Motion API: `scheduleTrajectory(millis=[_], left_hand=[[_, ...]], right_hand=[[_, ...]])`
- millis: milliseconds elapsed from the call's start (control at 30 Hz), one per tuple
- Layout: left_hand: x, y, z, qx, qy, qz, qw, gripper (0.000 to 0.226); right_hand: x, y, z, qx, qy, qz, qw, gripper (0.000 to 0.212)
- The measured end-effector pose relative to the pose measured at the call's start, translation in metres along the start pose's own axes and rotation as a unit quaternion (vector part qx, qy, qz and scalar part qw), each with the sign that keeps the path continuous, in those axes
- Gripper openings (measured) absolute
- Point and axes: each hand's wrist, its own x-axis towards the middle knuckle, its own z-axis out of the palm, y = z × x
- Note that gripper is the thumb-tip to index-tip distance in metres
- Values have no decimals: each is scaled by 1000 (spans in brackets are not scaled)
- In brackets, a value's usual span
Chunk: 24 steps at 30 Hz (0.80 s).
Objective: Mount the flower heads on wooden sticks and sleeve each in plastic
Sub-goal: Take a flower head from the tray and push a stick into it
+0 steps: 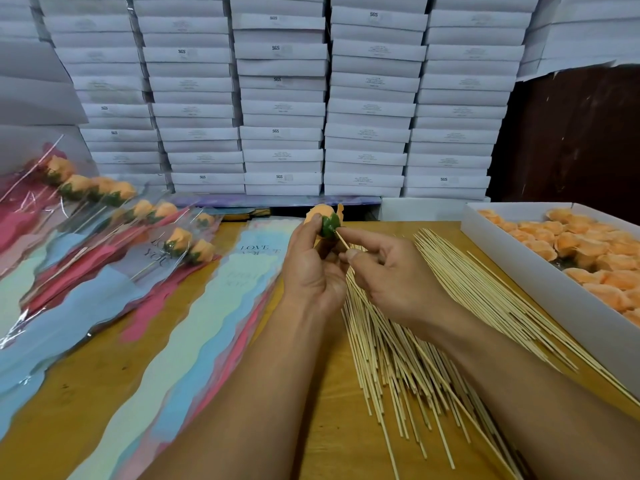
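Both forearms reach in from below. Left hand (313, 261) grips the flower head (323, 218) above the table (322, 410), green base toward the right hand (391, 271), which pinches a stick (342, 241) slanting up-left into it; its lower length is hidden.

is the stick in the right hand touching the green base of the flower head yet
Touching. In the head view, the tip of the stick pinched by the right hand meets the green base of the flower head held by the left hand.
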Motion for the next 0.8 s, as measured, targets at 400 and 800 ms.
scheduleTrajectory(millis=[400, 800], left_hand=[[5, 0, -3, 8, -9, 3, 1000, 24], [-2, -3, -1, 237, 65, 163, 955, 14]], right_hand=[[2, 1, 1, 11, 3, 22, 1000, 39], [4, 9, -2, -40, -1, 47, 998, 34]])
